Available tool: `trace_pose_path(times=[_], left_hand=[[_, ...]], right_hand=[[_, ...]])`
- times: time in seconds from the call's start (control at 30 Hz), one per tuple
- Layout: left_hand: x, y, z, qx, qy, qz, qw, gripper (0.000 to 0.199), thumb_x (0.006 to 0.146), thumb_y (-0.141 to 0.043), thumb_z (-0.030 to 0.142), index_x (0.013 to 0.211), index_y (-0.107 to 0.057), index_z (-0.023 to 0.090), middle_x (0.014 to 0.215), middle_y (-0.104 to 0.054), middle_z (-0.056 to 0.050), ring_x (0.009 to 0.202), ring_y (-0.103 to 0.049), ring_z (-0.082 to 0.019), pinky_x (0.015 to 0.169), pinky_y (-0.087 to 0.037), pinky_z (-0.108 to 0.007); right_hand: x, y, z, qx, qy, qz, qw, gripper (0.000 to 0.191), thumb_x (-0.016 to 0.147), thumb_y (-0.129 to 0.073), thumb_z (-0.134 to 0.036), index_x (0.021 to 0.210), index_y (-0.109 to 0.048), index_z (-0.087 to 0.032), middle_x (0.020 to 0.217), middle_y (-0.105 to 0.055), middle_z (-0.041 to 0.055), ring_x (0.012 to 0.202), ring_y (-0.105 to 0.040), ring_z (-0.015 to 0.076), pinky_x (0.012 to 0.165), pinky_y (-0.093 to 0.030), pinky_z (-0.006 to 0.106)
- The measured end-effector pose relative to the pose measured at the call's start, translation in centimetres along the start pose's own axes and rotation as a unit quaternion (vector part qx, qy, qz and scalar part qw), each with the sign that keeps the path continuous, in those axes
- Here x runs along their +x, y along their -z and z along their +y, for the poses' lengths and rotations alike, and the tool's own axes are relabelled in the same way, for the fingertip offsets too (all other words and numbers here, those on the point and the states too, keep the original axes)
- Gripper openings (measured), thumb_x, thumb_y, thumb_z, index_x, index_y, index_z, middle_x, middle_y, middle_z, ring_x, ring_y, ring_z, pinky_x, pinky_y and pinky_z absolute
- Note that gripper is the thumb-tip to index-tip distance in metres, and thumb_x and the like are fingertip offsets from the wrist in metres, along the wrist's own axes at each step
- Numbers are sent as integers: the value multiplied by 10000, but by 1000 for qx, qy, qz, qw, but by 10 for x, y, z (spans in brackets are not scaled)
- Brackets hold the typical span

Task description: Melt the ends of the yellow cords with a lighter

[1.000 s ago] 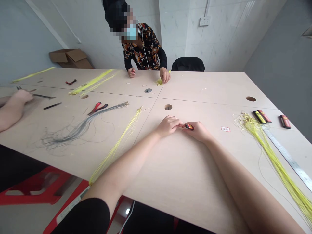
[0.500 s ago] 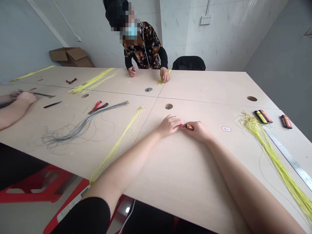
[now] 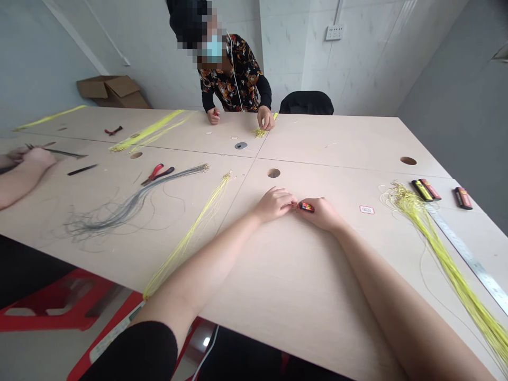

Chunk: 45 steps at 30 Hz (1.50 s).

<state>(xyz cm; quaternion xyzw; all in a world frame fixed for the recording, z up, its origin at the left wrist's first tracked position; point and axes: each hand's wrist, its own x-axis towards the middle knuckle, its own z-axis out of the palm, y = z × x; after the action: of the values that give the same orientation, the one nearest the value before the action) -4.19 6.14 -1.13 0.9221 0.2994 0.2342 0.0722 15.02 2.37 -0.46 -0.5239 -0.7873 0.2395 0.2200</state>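
My right hand (image 3: 323,213) is closed around a small black-and-red object (image 3: 307,207), whose end shows between thumb and fingers; its exact kind does not show. Close on its left, my left hand (image 3: 274,204) has its fingertips pinched together near that end. Whatever those fingertips hold is too small to make out. Both hands rest low over the table, almost touching. Left of my left forearm lies a bundle of thin yellow lines (image 3: 198,219) with gold-coloured ends. A small printed label (image 3: 366,210) lies to the right of my right hand.
More yellow lines (image 3: 444,246) lie beside a metal ruler (image 3: 468,256), near several small black-ended cases (image 3: 421,190). Grey lines (image 3: 130,205) and red-handled pliers (image 3: 157,174) are on the left. A co-worker (image 3: 234,74) works opposite; another person's hands (image 3: 36,159) are far left.
The whole view has shifted slightly to the left. My hands keep nearly the same pose, fingertips still together by the black-and-red object.
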Motion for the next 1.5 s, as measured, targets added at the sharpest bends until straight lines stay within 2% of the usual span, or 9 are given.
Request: trace_pose_path(times=[0.37, 0.7, 1.5], left_hand=[[0, -3, -2, 7, -23, 17, 1000, 103, 876, -513, 174, 831, -604, 189, 807, -692, 1, 783, -601, -134, 784, -373, -278], [-1, -3, -3, 1, -22, 16, 1000, 113, 871, -505, 176, 831, -610, 189, 794, -688, -6, 769, -595, -141, 772, -375, -284], [0, -2, -2, -1, -15, 4, 1000, 106, 872, -511, 182, 829, -607, 192, 807, -690, -4, 799, -603, -138, 784, -385, -287]], right_hand=[[-1, 1, -2, -1, 2, 3, 1000, 218, 740, -432, -320, 577, -357, -196, 556, -376, -21, 580, -257, 114, 586, -271, 237], [1, -1, 1, -17, 4, -1, 1000, 218, 755, -433, -347, 600, -414, -195, 563, -431, -13, 568, -314, 115, 597, -286, 241], [0, 2, -1, -6, 12, -2, 1000, 226, 760, -425, -354, 599, -392, -198, 568, -440, -9, 567, -319, 116, 599, -294, 240]])
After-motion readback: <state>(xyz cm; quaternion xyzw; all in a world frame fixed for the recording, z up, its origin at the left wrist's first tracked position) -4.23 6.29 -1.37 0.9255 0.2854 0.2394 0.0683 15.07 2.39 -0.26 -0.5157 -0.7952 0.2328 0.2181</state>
